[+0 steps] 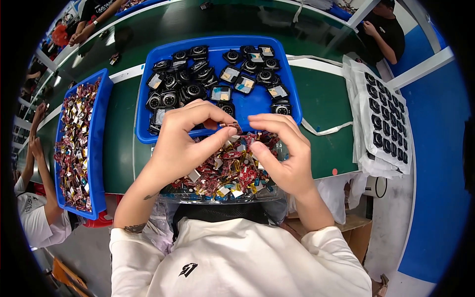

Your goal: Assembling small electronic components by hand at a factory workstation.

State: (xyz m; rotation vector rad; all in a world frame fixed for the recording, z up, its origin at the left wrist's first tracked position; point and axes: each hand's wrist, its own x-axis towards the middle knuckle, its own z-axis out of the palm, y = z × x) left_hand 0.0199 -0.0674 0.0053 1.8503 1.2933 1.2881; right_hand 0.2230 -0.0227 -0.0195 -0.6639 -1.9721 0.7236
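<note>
Between the thumb and index finger of my left hand (185,131) is a small red circuit board (234,127), partly covered by the fingertips. My right hand (292,161) hovers just to the right of it, thumb and fingers curved and apart, with nothing visible between them. Under both hands lies a heap of small red circuit boards (225,171) with yellow and silver parts, in a clear tray (222,199) at the bench's near edge. Right behind stands a blue tray (255,106) holding many black watch housings (193,91), some showing pale square faces.
A long blue bin (102,133) at the left is full of similar boards. On the right, black watch parts sit in rows in a white tray (383,119). White strips cross the green bench (324,99). Other people work at the left and far right.
</note>
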